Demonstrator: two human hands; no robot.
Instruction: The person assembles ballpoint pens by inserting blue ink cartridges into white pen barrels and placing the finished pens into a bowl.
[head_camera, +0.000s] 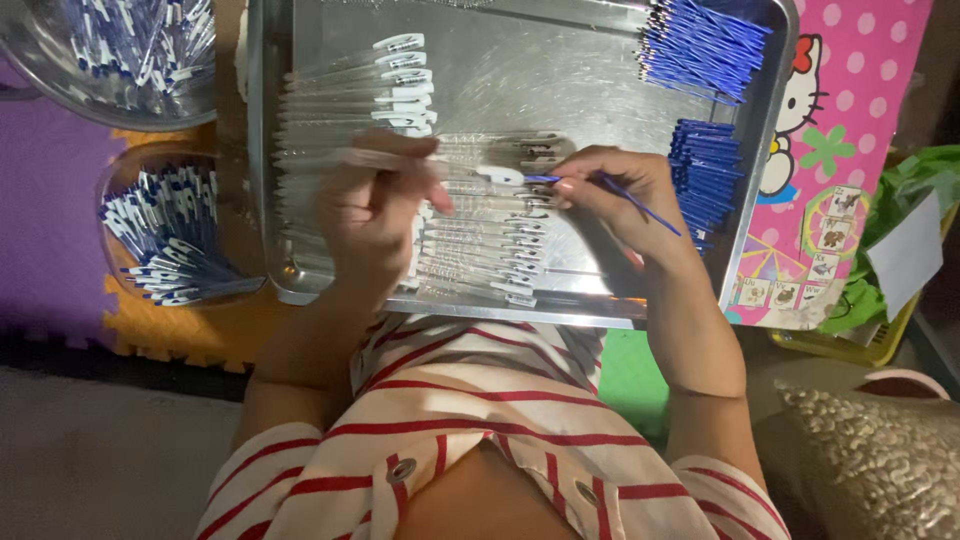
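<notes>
We see the tray (300, 150) in the middle, pen barrels (470, 245) in rows on it, refills (705, 50) piled at its right side. Two bowls (120, 190) stand left of it, a mat (850, 120) lies to its right.

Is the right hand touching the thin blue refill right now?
Touching. The head view shows the right hand pinching the blue refill between its fingertips, the rod running out past the fingers on both sides.
</notes>
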